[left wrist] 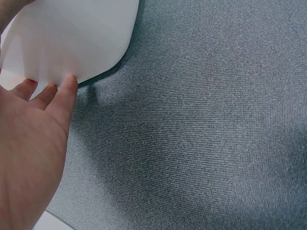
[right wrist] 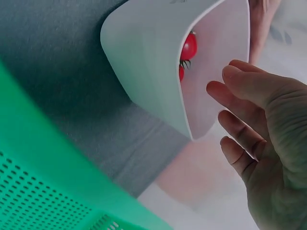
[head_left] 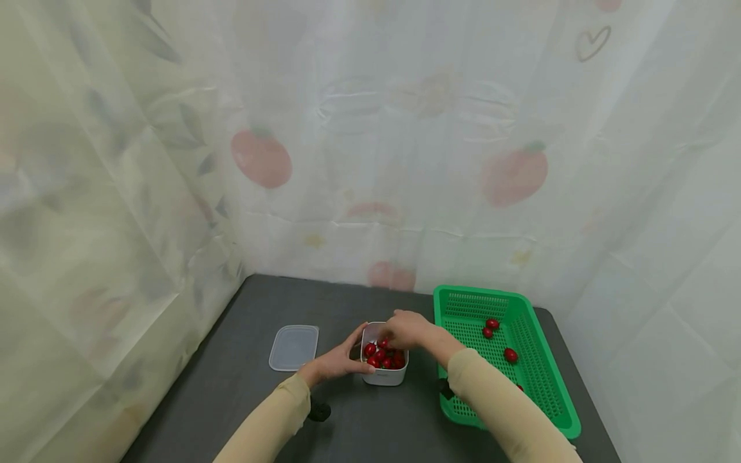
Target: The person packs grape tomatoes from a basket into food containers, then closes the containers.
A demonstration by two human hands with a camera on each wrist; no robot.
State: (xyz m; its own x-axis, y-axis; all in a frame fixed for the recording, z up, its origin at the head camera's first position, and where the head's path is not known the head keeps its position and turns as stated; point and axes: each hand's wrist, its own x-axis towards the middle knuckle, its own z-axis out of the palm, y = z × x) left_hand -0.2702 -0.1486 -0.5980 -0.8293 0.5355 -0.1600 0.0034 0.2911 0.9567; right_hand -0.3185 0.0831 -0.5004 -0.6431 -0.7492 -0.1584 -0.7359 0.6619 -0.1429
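A white plastic container [head_left: 383, 379] stands on the dark table, with several red cherry tomatoes [head_left: 371, 350] inside. My left hand [head_left: 338, 362] steadies it from the left, thumb at the near side and fingers toward the far side. In the left wrist view, fingertips [left wrist: 71, 82] press against the container's wall. Over the opening, my right hand [head_left: 408, 328] reaches in from the right. Its fingers are loosely bent and apart in the right wrist view, with nothing seen between them. Past the container's rim there, a cherry tomato [right wrist: 190, 46] with a green stem shows.
To the right lies a green perforated basket [head_left: 475, 291] with a few cherry tomatoes [head_left: 511, 355] in it; my right forearm crosses over its near left part. A translucent lid [head_left: 294, 348] lies flat left of the container. A printed curtain [head_left: 370, 161] hangs behind the table.
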